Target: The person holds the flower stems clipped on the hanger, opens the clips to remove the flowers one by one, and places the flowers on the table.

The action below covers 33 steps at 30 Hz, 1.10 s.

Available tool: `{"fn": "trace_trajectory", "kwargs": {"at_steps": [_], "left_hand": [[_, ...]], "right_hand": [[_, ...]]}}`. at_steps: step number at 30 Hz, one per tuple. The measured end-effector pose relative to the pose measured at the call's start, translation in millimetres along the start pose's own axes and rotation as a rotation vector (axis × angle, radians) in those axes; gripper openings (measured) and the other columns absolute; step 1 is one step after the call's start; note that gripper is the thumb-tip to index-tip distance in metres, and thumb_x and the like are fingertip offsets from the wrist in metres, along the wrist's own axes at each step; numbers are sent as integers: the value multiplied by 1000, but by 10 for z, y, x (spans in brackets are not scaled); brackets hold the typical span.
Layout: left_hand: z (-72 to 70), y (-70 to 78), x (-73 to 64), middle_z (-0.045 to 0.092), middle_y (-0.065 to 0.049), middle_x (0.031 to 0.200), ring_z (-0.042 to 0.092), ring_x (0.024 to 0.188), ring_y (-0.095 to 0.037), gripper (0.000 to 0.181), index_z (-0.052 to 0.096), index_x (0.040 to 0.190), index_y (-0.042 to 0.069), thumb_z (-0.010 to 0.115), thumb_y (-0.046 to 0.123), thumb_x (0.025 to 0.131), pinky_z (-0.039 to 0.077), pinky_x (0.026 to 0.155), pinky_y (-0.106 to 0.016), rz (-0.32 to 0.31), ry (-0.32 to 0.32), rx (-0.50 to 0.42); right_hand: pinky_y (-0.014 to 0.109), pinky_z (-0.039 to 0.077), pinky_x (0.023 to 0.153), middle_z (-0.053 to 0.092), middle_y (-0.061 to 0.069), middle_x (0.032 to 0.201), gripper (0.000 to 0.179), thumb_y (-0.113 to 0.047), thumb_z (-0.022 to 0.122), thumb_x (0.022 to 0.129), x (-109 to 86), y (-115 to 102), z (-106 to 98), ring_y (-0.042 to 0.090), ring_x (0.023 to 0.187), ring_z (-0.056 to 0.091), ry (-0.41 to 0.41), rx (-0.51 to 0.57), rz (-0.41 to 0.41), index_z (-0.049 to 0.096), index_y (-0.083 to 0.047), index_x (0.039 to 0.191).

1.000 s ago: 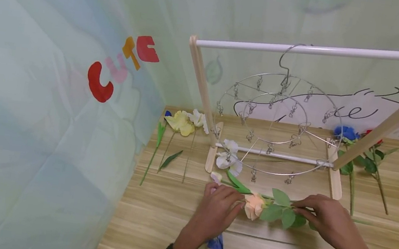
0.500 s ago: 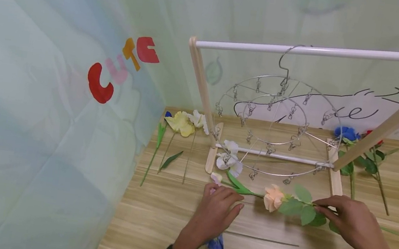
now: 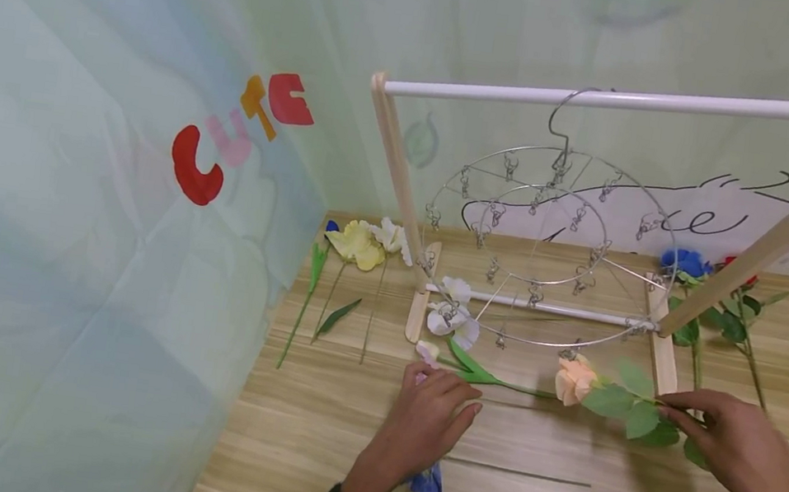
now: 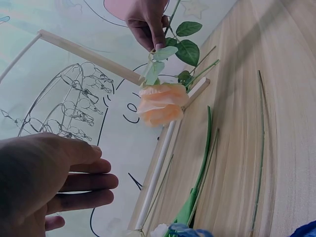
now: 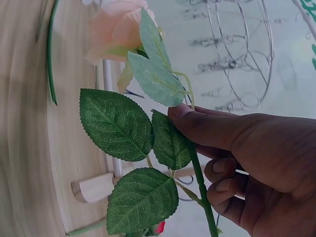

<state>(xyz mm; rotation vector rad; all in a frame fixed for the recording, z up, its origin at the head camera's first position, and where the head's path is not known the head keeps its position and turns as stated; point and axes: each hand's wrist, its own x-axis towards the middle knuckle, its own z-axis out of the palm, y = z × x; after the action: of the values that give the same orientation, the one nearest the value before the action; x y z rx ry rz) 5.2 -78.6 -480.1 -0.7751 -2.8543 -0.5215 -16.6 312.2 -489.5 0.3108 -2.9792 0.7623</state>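
A peach artificial rose (image 3: 574, 381) with green leaves is held above the table. My right hand (image 3: 731, 440) pinches its stem between thumb and fingers, just below the upper leaves (image 5: 155, 89). The blossom (image 4: 162, 103) points left, towards my left hand (image 3: 420, 420). That hand holds nothing and has loosely bent fingers, apart from the rose. Beneath and around it lie a pale pink tulip (image 3: 428, 352) with a long green leaf and a blue flower (image 3: 428, 481), partly hidden by the wrist. A white flower (image 3: 457, 322) lies just beyond.
Behind the hands stands a wooden rack with a white top bar (image 3: 638, 102). A round wire hanger (image 3: 547, 283) with several clips hangs from it. Yellow (image 3: 359, 245) and white flowers lie at left. A blue rose (image 3: 684, 262) and a red one lie at right.
My right hand has moved to the right, carrying the rose away from the left fingertips. The left hand has stayed almost in place.
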Motion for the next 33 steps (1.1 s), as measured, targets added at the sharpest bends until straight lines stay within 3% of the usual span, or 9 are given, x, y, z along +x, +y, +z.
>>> {"fn": "trace_trajectory", "kwargs": {"at_steps": [8,23,30,33], "left_hand": [[37,-21,-16,79,8,104,73,102,-10,13,81,109,20,73,27,102,39,102,-43,36,49,29],[13,-23,-25,80,9,106,73,103,-9,14,81,110,21,70,28,103,38,103,-43,19,18,16],[27,-26,-33,80,8,106,73,101,-9,14,81,109,21,71,28,103,38,103,-42,16,11,23],[26,-25,-35,80,9,106,73,101,-8,14,81,109,21,71,28,103,38,103,-42,12,9,26]], "right_hand": [[28,24,50,62,-6,66,15,-8,82,91,-43,103,-45,4,51,30,44,-22,41,83,-4,105],[30,24,50,60,-1,64,17,-5,78,94,-48,263,-76,11,51,32,64,-19,153,79,6,106],[28,20,48,35,-2,49,19,-8,73,99,-103,374,-64,11,47,23,133,-34,160,77,8,109],[29,21,49,34,0,49,24,-11,68,104,-127,418,-65,12,47,23,145,-33,172,75,10,111]]}}
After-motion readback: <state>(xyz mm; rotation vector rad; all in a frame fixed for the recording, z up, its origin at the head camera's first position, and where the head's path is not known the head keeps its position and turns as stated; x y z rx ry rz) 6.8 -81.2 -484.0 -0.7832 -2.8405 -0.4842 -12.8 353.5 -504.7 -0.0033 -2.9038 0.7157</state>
